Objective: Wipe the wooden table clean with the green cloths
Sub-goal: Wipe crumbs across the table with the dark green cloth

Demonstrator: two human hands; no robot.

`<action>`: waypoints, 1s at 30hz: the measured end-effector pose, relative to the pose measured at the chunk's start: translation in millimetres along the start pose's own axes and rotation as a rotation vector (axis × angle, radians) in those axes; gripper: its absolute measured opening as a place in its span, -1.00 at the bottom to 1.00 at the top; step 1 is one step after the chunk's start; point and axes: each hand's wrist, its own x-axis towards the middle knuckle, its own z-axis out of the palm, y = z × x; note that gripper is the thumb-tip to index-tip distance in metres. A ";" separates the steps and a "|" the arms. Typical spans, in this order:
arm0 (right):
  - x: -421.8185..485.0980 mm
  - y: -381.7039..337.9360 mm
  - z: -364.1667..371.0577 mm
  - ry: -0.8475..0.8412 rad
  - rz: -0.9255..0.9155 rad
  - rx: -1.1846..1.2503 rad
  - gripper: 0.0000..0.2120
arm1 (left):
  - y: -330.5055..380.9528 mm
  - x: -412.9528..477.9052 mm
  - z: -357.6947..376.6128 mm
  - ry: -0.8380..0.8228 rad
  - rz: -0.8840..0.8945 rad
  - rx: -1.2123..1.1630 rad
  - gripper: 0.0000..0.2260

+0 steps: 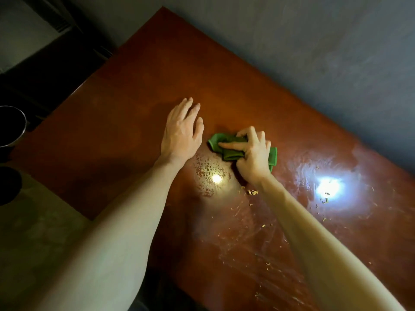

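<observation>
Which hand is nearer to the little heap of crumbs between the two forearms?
Right. The right hand, gripping the green cloth, is just beyond the crumbs, which lie beside its wrist. The left hand is open, farther away to the left.

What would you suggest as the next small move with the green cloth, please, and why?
Probably pull the green cloth, which the right hand grips, toward the person over the crumbs lying beside that wrist, since smears and more crumbs cover the near table.
</observation>
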 end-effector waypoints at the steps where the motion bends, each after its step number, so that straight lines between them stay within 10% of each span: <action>1: -21.0 4.9 2.0 -0.007 -0.009 0.004 -0.36 | 0.2 0.5 -0.7 -0.004 -0.005 0.002 -0.57; 16: 42.5 -19.0 -19.7 -0.133 0.107 0.053 -0.44 | -8.6 5.8 -27.7 -0.123 -0.005 -0.098 -0.59; 23: -11.0 -63.5 14.7 -0.246 -0.030 0.070 -0.59 | -97.4 -63.7 -74.3 0.163 -0.284 0.166 -0.63; 30: 23.3 -156.5 65.8 -0.294 -0.292 0.021 -0.59 | -119.4 -77.8 -63.4 0.419 -0.291 -0.175 -0.73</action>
